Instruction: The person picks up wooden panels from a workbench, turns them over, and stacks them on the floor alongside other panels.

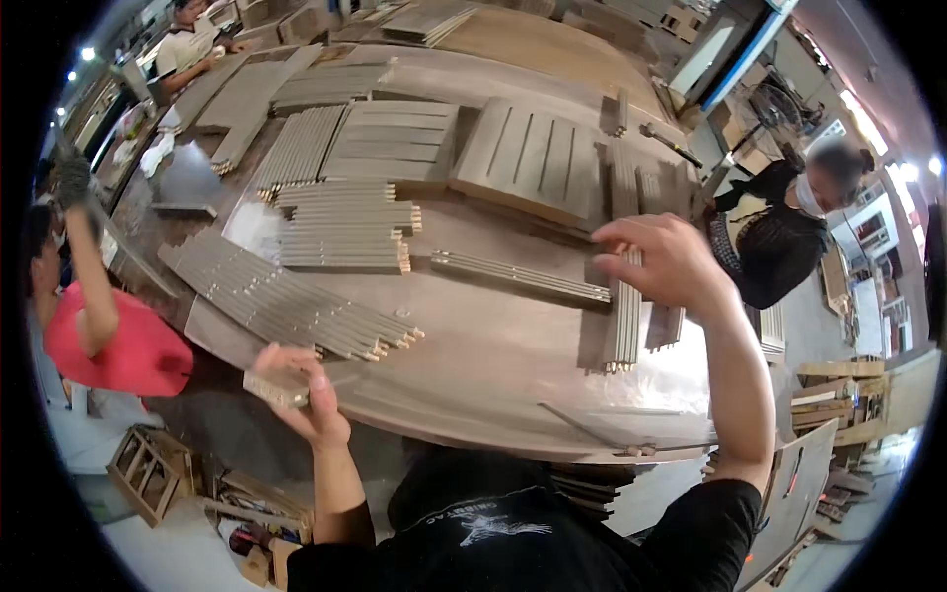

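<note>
My left hand (301, 390) is at the near left edge of the brown worktable (493, 345) and grips a short wooden block (276, 387). Just beyond it lies a long fan of grey wooden slats with dowel ends (286, 301). My right hand (666, 261) hovers over the right part of the table with fingers curled and apart, holding nothing that I can see. It is just above a row of upright-lying slats (623, 316) and next to a pair of long slats (518, 277).
More slat stacks (345, 232) and slatted panels (533, 158) cover the far table. A person in red (104, 335) stands at the left, a person in black (779, 232) at the right, another at the far left corner (192, 44). Small wooden crates (148, 474) sit on the floor.
</note>
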`<act>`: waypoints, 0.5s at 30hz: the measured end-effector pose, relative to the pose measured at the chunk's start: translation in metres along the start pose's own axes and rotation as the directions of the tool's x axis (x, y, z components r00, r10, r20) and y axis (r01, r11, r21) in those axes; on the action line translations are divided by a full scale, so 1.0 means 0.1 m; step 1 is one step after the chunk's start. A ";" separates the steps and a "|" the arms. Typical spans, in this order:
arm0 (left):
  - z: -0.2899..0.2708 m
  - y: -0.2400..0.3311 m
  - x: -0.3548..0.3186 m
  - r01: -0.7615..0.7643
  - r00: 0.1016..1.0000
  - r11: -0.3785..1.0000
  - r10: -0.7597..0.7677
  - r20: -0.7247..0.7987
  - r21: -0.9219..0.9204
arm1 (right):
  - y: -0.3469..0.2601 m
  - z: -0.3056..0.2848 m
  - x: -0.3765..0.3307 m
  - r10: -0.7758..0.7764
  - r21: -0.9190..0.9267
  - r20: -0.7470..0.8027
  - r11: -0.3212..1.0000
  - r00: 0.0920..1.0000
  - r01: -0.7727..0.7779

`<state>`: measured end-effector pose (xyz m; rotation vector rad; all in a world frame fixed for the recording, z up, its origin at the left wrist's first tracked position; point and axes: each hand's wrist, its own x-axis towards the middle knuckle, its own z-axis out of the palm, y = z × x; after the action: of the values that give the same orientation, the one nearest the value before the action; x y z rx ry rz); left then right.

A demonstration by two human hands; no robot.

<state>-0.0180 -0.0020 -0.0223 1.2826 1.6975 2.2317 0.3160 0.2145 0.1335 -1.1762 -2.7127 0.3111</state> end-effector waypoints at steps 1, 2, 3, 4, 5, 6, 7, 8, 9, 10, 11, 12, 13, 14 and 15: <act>0.02 -0.02 -0.02 -0.024 1.000 0.999 0.024 0.001 0.028 | 0.20 0.12 0.10 0.033 -0.041 0.053 0.999 0.998 -0.031; 0.04 -0.02 -0.03 -0.047 0.999 0.997 0.047 0.004 0.053 | 0.39 0.21 0.15 0.073 -0.084 0.103 0.994 0.992 -0.064; 0.03 -0.02 -0.04 -0.033 0.999 0.998 0.033 -0.001 0.056 | 0.58 0.27 0.21 0.095 -0.098 0.093 0.991 0.991 -0.086; -0.01 0.02 -0.05 -0.022 1.000 0.997 0.023 -0.010 0.069 | 0.74 0.33 0.26 0.209 -0.070 0.120 0.977 0.971 -0.201; 0.00 0.11 -0.04 -0.026 0.999 0.996 0.028 -0.018 0.085 | 0.91 0.42 0.28 0.317 -0.045 0.150 0.948 0.936 -0.314; -0.04 0.07 -0.07 -0.040 0.998 0.994 0.044 -0.033 0.104 | 1.15 0.57 0.25 0.327 -0.052 0.137 0.945 0.935 -0.323; -0.08 0.02 -0.12 -0.052 0.997 0.991 0.058 -0.048 0.122 | 1.48 0.74 0.17 0.366 -0.036 0.085 0.930 0.927 -0.365; -0.02 0.10 -0.09 -0.063 0.998 0.992 0.065 -0.016 0.114 | 1.82 0.92 0.06 0.410 -0.025 0.035 0.912 0.911 -0.410; -0.03 0.15 -0.09 -0.025 1.000 0.993 0.027 -0.015 0.118 | 2.05 1.13 -0.02 0.493 -0.002 0.029 0.870 0.869 -0.493; -0.08 0.15 -0.11 0.022 1.000 0.976 -0.021 -0.006 0.215 | 2.32 1.37 -0.17 0.574 0.013 0.023 0.818 0.818 -0.575; 0.04 0.12 -0.12 0.032 0.999 0.981 -0.032 -0.006 0.190 | 3.02 1.67 -0.55 0.609 -0.066 0.022 0.792 0.793 -0.607; 0.02 0.14 -0.12 0.033 0.999 0.974 -0.031 -0.014 0.226 | 3.08 1.95 -0.64 0.679 -0.010 0.050 0.734 0.732 -0.680; -0.01 0.16 -0.11 0.031 0.999 0.971 -0.026 -0.024 0.237 | 3.12 2.17 -0.74 0.744 0.038 0.072 0.663 0.664 -0.747; -0.09 0.21 -0.08 0.027 0.999 0.958 -0.019 -0.028 0.286 | 2.81 2.36 -0.66 0.830 0.190 0.135 0.514 0.541 -0.837; -0.07 0.24 -0.06 0.030 0.999 0.957 -0.025 -0.022 0.287 | 2.91 2.55 -0.89 0.825 0.231 0.113 0.520 0.554 -0.822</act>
<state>-0.0082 -0.0202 -0.0063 1.2822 2.0946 2.0426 0.5190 0.3120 -0.1930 -2.2811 -1.7722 0.7372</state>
